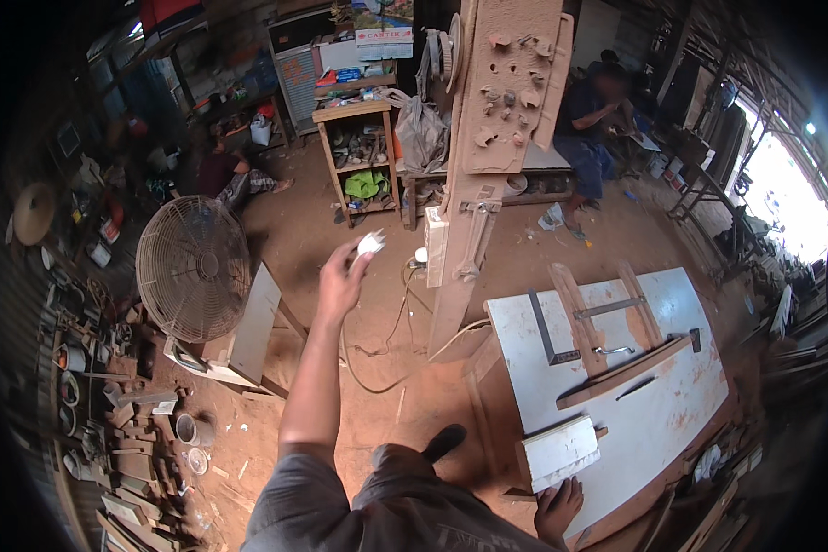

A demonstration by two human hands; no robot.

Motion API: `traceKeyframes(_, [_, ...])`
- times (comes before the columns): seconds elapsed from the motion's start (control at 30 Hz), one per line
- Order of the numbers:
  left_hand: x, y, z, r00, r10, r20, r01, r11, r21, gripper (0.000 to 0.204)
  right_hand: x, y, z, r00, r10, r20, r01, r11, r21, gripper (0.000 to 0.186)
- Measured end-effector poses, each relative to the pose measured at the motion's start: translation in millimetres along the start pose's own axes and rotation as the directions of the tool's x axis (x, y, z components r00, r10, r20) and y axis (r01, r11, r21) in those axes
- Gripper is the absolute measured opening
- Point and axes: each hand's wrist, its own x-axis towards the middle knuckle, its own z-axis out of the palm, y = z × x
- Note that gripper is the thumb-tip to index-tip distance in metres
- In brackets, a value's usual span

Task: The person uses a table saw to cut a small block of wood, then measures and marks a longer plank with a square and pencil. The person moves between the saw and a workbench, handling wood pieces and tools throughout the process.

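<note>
My left hand [343,276] is stretched out ahead and holds a white electric plug [371,243] by its body. Its pale cable [388,331] hangs down and loops over the dirt floor. Just beyond the plug, a white socket box [435,245] is fixed to a dusty wooden post [460,248]. My right hand [558,508] rests low on the near edge of a white worktable [662,414], fingers spread, next to a white painted block [560,450]. Wooden strips [577,317] and a metal square [545,329] lie on the table.
A large round fan [193,268] stands at the left beside a tilted white board [251,324]. Wood offcuts and tins [129,442] litter the left floor. A person [591,129] sits on a bench at the back; another person [230,175] crouches at the far left. A wooden shelf [359,161] stands behind.
</note>
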Motion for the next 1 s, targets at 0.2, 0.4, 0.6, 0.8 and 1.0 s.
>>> traceKeyframes(0.2, [52,53,35,0.983,0.184,0.018,-0.182,0.942,0.283,0.045,-4,2,-1,0.999,0.015,-0.042,-0.016,1.000,-0.005,0.056])
traceKeyframes(0.4, [45,-23,63,0.991,-0.022,0.132,-0.020,0.952,0.306,0.047,-4,-2,-1,0.997,0.063,-0.034,-0.061,0.997,0.038,0.057])
traceKeyframes(0.6, [57,-20,76,0.993,0.080,0.088,-0.098,0.970,0.222,0.044,1,-2,-8,0.997,0.066,-0.030,-0.065,0.997,0.051,0.056])
traceKeyframes(0.8, [53,3,71,0.977,0.130,0.168,-0.168,0.957,0.237,0.042,1,0,-9,0.996,0.087,-0.036,-0.085,0.995,0.049,0.055])
traceKeyframes(1.0, [64,-4,75,0.959,0.225,0.171,-0.271,0.904,0.331,0.040,0,0,-2,0.995,0.087,-0.048,-0.085,0.996,0.034,0.052])
